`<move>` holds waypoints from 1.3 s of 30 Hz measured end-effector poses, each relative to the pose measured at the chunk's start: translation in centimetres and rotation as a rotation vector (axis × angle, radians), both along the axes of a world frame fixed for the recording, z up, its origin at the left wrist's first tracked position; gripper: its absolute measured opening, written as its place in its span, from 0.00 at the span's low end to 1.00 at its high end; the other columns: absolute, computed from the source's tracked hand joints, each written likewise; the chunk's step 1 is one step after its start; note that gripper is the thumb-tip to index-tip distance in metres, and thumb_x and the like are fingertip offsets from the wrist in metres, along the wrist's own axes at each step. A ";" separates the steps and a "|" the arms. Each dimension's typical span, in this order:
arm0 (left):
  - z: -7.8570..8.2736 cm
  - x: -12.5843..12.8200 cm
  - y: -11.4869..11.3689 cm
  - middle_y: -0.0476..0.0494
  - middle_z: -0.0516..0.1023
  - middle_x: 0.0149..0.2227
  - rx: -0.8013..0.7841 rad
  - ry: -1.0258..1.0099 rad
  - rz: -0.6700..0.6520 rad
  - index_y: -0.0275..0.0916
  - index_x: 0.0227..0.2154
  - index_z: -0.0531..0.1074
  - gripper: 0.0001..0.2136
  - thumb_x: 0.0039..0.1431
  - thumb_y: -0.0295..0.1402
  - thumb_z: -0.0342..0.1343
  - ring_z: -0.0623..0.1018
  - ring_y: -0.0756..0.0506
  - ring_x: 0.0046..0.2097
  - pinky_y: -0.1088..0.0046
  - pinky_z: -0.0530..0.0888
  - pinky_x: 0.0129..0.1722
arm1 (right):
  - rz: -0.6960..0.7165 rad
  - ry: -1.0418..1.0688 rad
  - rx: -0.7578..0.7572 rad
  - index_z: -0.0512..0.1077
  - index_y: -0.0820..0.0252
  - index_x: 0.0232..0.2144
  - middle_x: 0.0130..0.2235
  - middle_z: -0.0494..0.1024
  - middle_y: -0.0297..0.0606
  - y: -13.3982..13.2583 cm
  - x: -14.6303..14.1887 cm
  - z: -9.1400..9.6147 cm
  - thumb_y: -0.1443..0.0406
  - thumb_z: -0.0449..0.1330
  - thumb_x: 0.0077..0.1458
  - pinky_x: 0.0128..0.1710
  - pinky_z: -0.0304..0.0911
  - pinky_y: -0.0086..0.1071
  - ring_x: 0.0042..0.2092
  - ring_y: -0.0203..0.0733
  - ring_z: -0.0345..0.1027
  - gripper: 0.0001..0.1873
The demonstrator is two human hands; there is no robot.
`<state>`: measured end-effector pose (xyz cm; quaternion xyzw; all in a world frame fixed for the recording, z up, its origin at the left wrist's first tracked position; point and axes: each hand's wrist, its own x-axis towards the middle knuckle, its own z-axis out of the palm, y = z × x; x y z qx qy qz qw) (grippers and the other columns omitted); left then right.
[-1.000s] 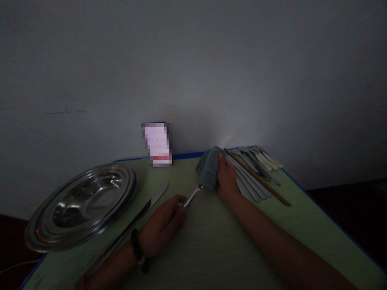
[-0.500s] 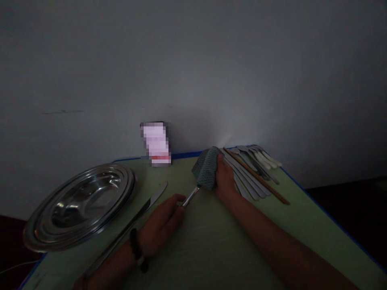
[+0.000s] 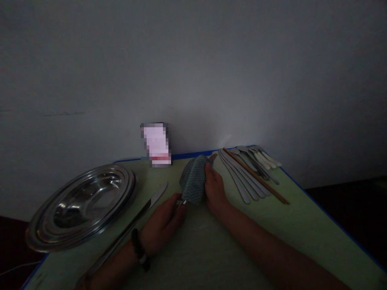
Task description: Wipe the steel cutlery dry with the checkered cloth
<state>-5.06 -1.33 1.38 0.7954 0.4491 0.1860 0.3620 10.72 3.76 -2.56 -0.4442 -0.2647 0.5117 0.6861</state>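
Observation:
My left hand [image 3: 165, 219], with a dark bead bracelet at its wrist, is closed on the handle of a shiny metal table knife [image 3: 184, 201]. A grey-green cloth [image 3: 194, 179] is wrapped around the middle of that knife, and a blade tip pokes out past its far side. My right hand [image 3: 215, 187] grips the cloth from the right, thumb on top. Another table knife [image 3: 157, 196] lies on the table beside my left forearm, which partly covers it. Several metal knives [image 3: 238, 177] lie fanned out to the right of my right hand.
Stacked oval metal dishes [image 3: 81, 201] stand at the left. A phone [image 3: 157, 145] leans against the wall [image 3: 193, 72]. Right of the knives lie brown chopsticks [image 3: 256, 177], spoons [image 3: 250, 161] and white-handled forks [image 3: 267, 160]. The green table [image 3: 193, 257] has a blue edge.
My right hand and the cloth have slid down the knife toward my left hand, covering more of the handle. The blade tip now shows beyond the cloth.

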 end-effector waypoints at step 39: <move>0.2 0.1 -0.1 0.47 0.74 0.26 0.043 0.148 -0.182 0.40 0.27 0.64 0.16 0.66 0.40 0.40 0.70 0.45 0.35 0.68 0.66 0.39 | 0.158 0.186 0.002 0.72 0.61 0.34 0.34 0.79 0.37 1.0 1.2 0.4 0.55 0.65 0.43 0.43 0.65 0.35 0.39 0.41 0.72 0.18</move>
